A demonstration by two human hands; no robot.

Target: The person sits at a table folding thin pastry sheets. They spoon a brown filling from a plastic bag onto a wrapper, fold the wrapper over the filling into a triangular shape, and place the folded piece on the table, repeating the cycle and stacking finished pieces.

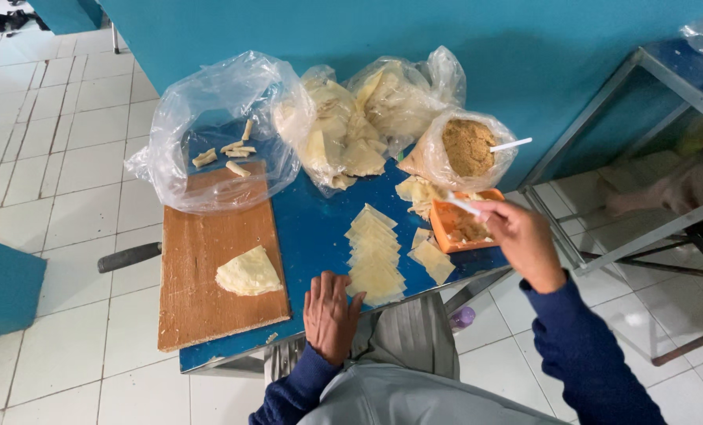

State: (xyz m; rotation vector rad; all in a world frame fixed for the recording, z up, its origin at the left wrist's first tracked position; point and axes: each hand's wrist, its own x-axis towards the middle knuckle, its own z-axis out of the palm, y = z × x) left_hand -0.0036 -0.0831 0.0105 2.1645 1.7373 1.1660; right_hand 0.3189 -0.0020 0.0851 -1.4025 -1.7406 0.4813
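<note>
Only a few small pale rolled pieces [229, 151] lie in the open clear plastic bag [210, 126] at the far left corner of the blue tabletop [312, 236], while the row of pale triangular wrappers [373, 256] near the front edge waits unfilled, the left hand [330, 313] resting flat with released fingers beside it and the right hand [521, 240] grasping a white spoon [463, 206] over the orange tray of brown filling [463, 224].

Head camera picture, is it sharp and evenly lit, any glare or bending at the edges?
Head view: soft, even light, only faint shadows under the left hand; mild glare on the clear plastic bags; the right hand with its white spoon looks slightly soft; wide-angle bending shows in the floor tiles.
</note>
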